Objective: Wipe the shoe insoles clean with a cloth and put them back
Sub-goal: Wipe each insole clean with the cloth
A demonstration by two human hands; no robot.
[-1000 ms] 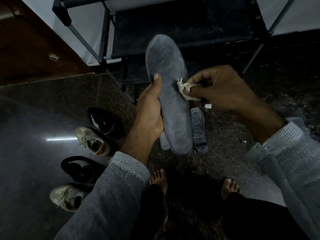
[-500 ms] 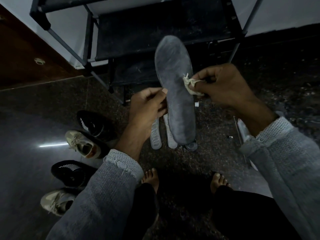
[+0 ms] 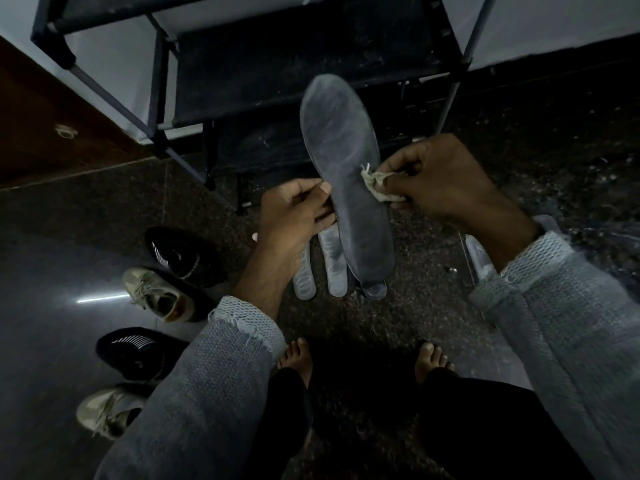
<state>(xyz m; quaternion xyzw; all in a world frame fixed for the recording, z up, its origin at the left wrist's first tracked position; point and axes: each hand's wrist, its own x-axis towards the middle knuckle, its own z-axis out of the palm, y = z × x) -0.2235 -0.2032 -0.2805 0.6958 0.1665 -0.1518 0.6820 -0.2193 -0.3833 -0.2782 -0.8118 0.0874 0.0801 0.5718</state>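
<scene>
Now, head view: you look down at your two hands above a dark stone floor (image 3: 398,327)
Left hand: your left hand (image 3: 291,216) grips the grey insole (image 3: 346,174) at its left edge, near the middle of its length; the fingers are curled and clamped on that edge
Right hand: your right hand (image 3: 440,178) pinches a small pale cloth (image 3: 375,183); the fingers are bent tight together around it
Cloth: it is crumpled, with a frayed thread on top, and it touches the right edge of the insole
Insole in hand: it is held in the air between both hands, nearly upright in the picture, the broad toe end far from you and the heel end near you
Other insoles: two pale, translucent insoles (image 3: 332,261) lie on the floor side by side, partly hidden behind the held one; another pale piece (image 3: 479,254) lies beside your right sleeve, and you cannot tell what it is
Shoes: four shoes stand in a row on the floor at your left, two black (image 3: 180,254) and two beige with laces (image 3: 156,296), alternating
Rack: a dark shoe rack (image 3: 277,64) with metal tubes stands ahead, against a pale wall
Feet: your bare feet (image 3: 298,358) are on the floor below the hands
</scene>
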